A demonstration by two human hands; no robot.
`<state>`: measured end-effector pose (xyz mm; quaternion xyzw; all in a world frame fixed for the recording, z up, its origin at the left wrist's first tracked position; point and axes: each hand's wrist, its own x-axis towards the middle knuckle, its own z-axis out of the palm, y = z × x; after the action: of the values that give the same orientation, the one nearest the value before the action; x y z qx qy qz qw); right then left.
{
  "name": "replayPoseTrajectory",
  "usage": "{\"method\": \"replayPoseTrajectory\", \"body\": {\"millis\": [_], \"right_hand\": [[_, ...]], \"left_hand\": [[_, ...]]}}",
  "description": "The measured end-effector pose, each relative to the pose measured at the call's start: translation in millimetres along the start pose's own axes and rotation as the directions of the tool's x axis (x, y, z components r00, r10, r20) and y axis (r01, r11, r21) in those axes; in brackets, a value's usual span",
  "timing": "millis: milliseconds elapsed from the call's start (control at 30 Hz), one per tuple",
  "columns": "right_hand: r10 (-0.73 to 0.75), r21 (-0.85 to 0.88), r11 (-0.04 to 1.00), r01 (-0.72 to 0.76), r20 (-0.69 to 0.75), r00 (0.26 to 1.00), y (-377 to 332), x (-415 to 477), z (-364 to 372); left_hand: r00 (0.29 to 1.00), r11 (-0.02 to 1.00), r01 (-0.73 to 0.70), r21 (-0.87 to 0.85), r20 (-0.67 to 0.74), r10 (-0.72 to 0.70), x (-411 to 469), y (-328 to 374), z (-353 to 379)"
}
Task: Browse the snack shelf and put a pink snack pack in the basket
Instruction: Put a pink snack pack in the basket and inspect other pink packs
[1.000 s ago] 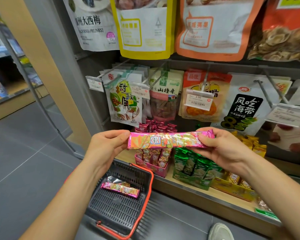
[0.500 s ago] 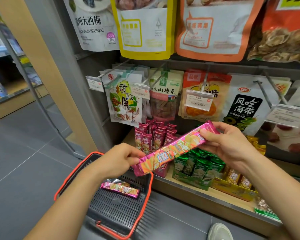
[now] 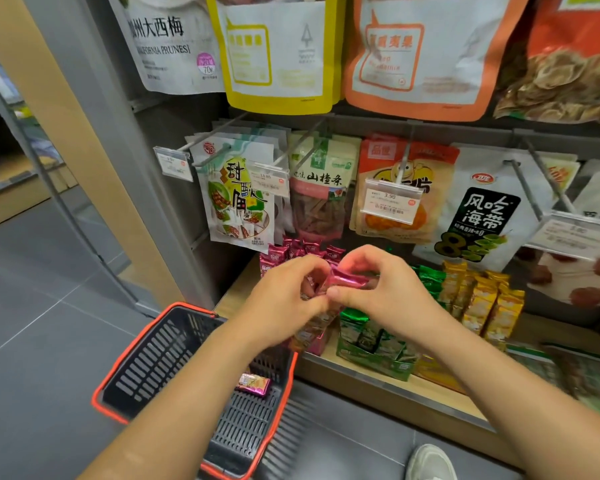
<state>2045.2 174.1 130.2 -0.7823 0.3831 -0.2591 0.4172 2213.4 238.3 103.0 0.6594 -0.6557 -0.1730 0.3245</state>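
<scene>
- While the left hand [image 3: 284,299] and the right hand [image 3: 381,292] meet in front of the snack shelf [image 3: 378,379], both grip one pink snack pack [image 3: 343,280] between them.
- Fingers state: the fingers [image 3: 310,266] of each hand are curled narrow, thumb against fingertips, pinching the pack. Neither hand is free.
- Pack position: directly between the two sets of fingers, above the shelf's front edge. Its visible long axis runs roughly left to right. The wrapper looks bunched, and the fingers hide much of its length.
- Target: the black basket [image 3: 118,374] with the red rim lies below and to the left of the fingers, nearer the left hand. A second pink pack [image 3: 253,384] already lies on its floor.
- Judgement: the next move likely calls for the right fingers to let go and the left hand to carry the pack down and left.
</scene>
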Motion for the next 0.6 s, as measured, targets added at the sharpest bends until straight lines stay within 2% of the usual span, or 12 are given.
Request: {"method": "replayPoseTrajectory", "body": {"millis": [133,167,233,333,467,600], "right_hand": [[0.145,0.067,0.983,-0.172,0.298,0.944,6.9,15.4,-14.0],[0.152,0.006,0.987,-0.161,0.291,0.944,10.8,23.1,-17.9],[0.134,-0.218,0.971,-0.096,0.169,0.976,19.2,43.0,-24.4],[0.125,-0.503,0.86,-0.084,0.047,0.991,31.5,69.2,-18.0],[0.209,-0.72,0.687,-0.098,0.067,0.976,56.0,86.4,11.7],[0.25,-0.821,0.569,-0.041,0.125,0.96,74.6,95.0,33.7]], "left_hand": [[0.999,0.998,0.009,0.069,0.038,-0.012,12.3,-11.0,-1.9],[1.0,0.997,0.017,0.079,0.019,-0.019,15.6,-13.9,-2.4],[1.0,0.996,0.013,0.092,-0.014,-0.012,22.6,-20.7,-4.2],[0.999,0.986,-0.017,0.164,-0.03,0.022,32.8,-34.8,-1.1],[1.0,0.978,-0.003,0.207,-0.01,0.005,39.6,-50.5,16.5],[0.999,0.976,-0.002,0.218,0.035,-0.006,38.7,-65.1,38.1]]}}
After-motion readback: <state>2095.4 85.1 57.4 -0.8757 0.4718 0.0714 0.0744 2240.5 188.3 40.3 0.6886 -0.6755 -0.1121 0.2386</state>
